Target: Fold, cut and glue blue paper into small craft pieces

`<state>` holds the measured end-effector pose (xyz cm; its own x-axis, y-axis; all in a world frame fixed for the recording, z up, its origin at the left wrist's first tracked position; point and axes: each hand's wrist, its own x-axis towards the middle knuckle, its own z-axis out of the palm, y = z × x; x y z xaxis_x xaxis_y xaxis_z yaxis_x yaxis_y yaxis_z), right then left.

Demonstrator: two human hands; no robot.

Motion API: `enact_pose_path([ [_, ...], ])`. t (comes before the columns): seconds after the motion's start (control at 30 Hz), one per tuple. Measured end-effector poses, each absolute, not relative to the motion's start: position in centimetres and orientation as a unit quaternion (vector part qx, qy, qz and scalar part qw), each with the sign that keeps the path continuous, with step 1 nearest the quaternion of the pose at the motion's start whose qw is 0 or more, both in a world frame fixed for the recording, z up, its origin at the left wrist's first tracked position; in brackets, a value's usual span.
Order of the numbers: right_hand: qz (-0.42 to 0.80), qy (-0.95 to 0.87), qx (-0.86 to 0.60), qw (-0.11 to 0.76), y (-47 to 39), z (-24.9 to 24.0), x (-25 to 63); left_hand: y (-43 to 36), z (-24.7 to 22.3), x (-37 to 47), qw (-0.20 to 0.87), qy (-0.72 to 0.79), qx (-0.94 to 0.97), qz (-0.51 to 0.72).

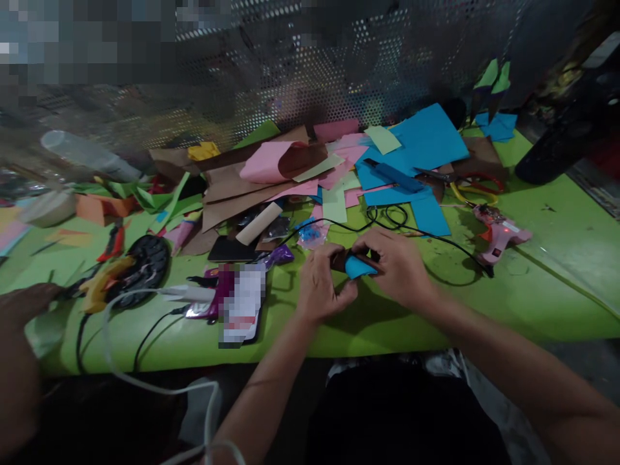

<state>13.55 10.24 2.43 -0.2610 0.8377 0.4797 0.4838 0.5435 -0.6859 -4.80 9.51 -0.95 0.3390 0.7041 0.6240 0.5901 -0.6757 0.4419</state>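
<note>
Over the front of the green table, my left hand [322, 281] and my right hand [402, 265] hold one small folded piece of blue and brown paper [360, 267] between them. Both hands have their fingers bent around its edges, the blue side facing me. Behind my hands lies a small clear packet of blue bits [310, 232]. A black cable [351, 227] runs past them to the right, toward a pink glue gun [506, 240] with a small red light. Scissors [477, 187] with red and yellow handles lie behind the glue gun.
Blue sheets [431, 139], pink paper [266, 161] and brown paper [232, 206] pile up at the back. A phone [245, 303] and white cable [109, 336] lie left. Another person's hand [33, 300] is near a yellow glue gun [104, 284]. A dark bottle [547, 152] stands right.
</note>
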Motion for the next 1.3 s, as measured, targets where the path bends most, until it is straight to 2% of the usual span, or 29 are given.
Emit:
enact_pose_path([
  [0.23,0.227,-0.8,-0.39,0.394,10.71,2.53,14.04,9.48,-0.69,-4.83,0.121,0.401,0.804,0.422],
  [0.53,0.172,-0.818,-0.414,0.361,10.35,2.62,14.06,9.63,-0.72,-4.97,0.109,0.379,0.825,0.405],
  [0.97,0.164,-0.802,-0.439,0.369,10.19,2.73,13.83,9.48,-0.39,-4.77,0.129,0.386,0.81,0.423],
  [1.3,0.05,-0.844,-0.4,0.354,10.33,2.68,13.76,9.71,-0.13,-4.98,0.178,0.389,0.812,0.396],
])
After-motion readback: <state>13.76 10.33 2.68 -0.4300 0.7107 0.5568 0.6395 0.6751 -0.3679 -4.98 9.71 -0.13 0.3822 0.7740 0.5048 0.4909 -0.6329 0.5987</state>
